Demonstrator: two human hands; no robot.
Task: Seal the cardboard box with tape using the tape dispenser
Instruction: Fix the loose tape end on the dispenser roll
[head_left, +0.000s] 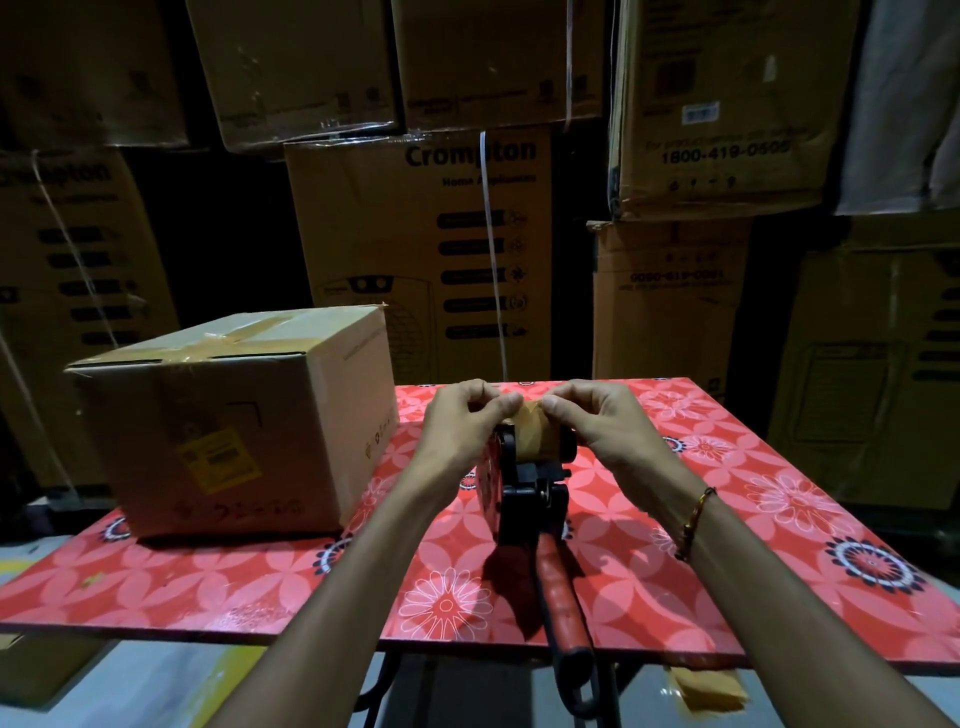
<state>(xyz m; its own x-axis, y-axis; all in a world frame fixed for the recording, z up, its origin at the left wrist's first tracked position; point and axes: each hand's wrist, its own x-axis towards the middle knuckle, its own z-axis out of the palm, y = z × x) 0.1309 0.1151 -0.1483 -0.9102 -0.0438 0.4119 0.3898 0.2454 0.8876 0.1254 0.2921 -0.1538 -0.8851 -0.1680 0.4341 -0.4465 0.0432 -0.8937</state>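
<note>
A brown cardboard box (234, 421) stands on the left of the red flowered table (727, 545), with strips of tan tape across its closed top flaps and a yellow label on its front. The tape dispenser (535, 493) lies in the middle of the table, black frame, red handle pointing toward me and overhanging the near edge. Its roll of tan tape (540, 441) faces away. My left hand (462, 421) and my right hand (597, 415) both pinch the loose tape end at the top of the roll, fingertips nearly touching.
Large stacked cartons (431, 234) form a wall right behind the table. A bracelet circles my right wrist. Scraps of tan tape (711, 686) hang below the table's near edge at the right. Floor shows beneath the table front.
</note>
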